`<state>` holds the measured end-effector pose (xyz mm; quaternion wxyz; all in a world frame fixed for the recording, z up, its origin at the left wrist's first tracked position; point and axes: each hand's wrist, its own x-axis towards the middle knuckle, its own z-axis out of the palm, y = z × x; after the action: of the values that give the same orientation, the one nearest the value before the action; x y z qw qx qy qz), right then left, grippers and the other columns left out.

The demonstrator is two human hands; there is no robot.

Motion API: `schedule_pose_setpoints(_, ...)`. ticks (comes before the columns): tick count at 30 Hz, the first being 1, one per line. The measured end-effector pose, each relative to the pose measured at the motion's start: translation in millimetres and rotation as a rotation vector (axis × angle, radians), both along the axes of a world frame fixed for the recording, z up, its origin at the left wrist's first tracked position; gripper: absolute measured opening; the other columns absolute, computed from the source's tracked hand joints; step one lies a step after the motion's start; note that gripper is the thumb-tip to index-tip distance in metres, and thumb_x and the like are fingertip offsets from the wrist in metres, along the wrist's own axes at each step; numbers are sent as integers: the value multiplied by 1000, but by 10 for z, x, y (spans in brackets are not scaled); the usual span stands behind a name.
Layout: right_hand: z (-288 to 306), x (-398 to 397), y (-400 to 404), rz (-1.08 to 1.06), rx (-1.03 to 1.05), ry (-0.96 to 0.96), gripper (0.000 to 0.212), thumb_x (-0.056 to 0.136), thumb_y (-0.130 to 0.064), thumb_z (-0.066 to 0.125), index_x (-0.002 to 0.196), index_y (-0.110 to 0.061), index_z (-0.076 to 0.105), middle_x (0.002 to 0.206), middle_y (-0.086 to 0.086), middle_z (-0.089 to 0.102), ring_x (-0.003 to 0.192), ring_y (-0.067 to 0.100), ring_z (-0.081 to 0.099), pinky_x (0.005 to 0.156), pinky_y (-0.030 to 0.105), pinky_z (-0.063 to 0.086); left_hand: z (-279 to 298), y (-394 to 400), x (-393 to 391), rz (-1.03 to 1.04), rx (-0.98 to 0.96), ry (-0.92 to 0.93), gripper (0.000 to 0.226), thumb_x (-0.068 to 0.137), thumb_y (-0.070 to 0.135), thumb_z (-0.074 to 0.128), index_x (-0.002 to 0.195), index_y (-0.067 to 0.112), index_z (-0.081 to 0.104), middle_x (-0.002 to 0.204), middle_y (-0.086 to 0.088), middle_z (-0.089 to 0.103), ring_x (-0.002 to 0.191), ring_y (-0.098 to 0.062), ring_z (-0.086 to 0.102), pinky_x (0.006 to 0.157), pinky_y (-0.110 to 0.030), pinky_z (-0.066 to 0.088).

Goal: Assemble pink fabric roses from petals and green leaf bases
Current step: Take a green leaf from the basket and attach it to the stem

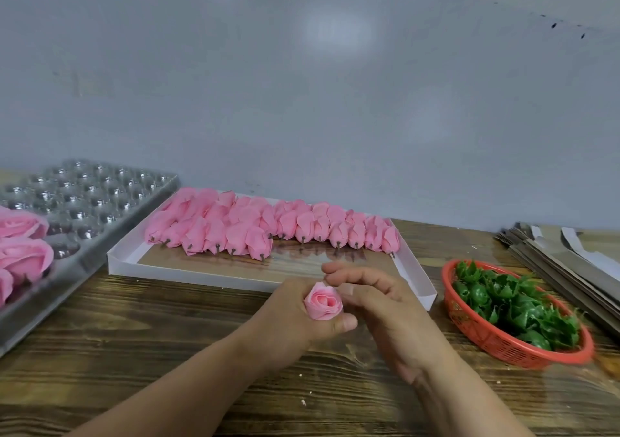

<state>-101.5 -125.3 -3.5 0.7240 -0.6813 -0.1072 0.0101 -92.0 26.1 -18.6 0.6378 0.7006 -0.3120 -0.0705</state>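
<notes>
A brown wooden table (167, 352) is holding everything. A white flat box (188, 274) is lying in the middle, near the wall. A clear plastic tray (100, 235) with round cups is sitting at the left, just beside the box. A red basket (496, 344) is sitting at the right. A pile of grey flat sheets (550, 259) is lying at the far right.

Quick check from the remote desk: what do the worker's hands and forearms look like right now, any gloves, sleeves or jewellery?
Both are bare. The left hand and right hand wear no gloves, and no rings or bands show on the visible fingers. Both forearms are uncovered down to the frame's bottom edge: no sleeves, no watch or bracelet at the wrists. Nails look short and unpainted.
</notes>
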Motion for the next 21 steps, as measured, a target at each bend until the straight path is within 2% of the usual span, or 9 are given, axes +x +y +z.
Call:
schedule_pose_setpoints(3, 14, -9, -1, 47, 71, 43, 11, 62, -14, 68, 71, -11, 75, 109, 3, 70, 98, 15, 65, 76, 24, 50, -34, -6, 13, 11, 12, -33, 36, 84, 4, 70, 70, 37, 70, 67, 17, 66, 65, 6, 59, 62, -9, 44)
schedule_pose_setpoints(5, 18, -14, 5, 71, 70, 69, 10, 64, -12, 67, 70, -10, 74, 108, 5, 70, 99, 17, 65, 76, 25, 50, -72, -27, 29, 50, 0, -28, 14, 79, 14, 74, 86, 26, 72, 82, 4, 71, 80, -7, 66, 73, -23, 52)
schedule_pose_setpoints(6, 17, -17, 13, 85, 75, 89, 9, 64, -11, 67, 70, -9, 74, 106, 6, 70, 96, 19, 66, 76, 26, 51, -96, -31, 41, 74, 6, -19, 18, 76, 18, 75, 92, 23, 70, 89, 2, 71, 86, -11, 66, 77, -29, 53)
schedule_pose_setpoints(7, 13, -21, 24, 98, 88, 114, 9, 65, -10, 67, 70, -6, 73, 102, 9, 70, 90, 21, 66, 73, 28, 52, -106, -36, 45, 92, 12, -18, 24, 73, 19, 75, 95, 25, 68, 93, 6, 70, 89, -9, 65, 78, -28, 52)
schedule_pose_setpoints(9, 4, -29, 49, 118, 130, 170, 10, 66, -8, 66, 72, -2, 70, 89, 15, 69, 75, 22, 64, 63, 29, 53, -131, -43, 52, 105, 34, -37, 35, 73, 15, 77, 102, 31, 65, 97, 17, 69, 93, -1, 64, 79, -17, 47)
schedule_pose_setpoints(12, 8, -29, 58, 114, 178, 217, 19, 66, -8, 67, 82, 2, 69, 81, 20, 68, 69, 22, 64, 58, 28, 54, -128, -35, 55, 111, 56, -39, 43, 75, 12, 78, 112, 29, 63, 104, 15, 69, 99, -2, 64, 85, -17, 47)
schedule_pose_setpoints(15, 25, -20, 25, 120, 165, 213, 25, 64, -6, 67, 88, -1, 71, 91, 18, 70, 77, 22, 66, 66, 29, 55, -127, -35, 59, 105, 52, -32, 46, 74, 13, 77, 115, 27, 62, 107, 8, 70, 100, -6, 65, 87, -23, 51)
schedule_pose_setpoints(17, 26, -18, -5, 130, 139, 188, 23, 63, -5, 65, 85, -6, 74, 107, 8, 70, 88, 21, 67, 74, 29, 54, -119, -49, 35, 88, 78, -26, 42, 74, 17, 77, 111, 28, 60, 105, 4, 70, 98, -8, 66, 88, -29, 53)
schedule_pose_setpoints(21, 40, -17, -68, 140, -5, 97, 29, 62, -6, 63, 87, -13, 76, 127, -10, 59, 115, 8, 57, 90, 27, 47, -122, -75, 16, 33, 134, -31, 42, 76, 23, 76, 114, 25, 60, 107, 4, 69, 100, -8, 65, 90, -27, 51)
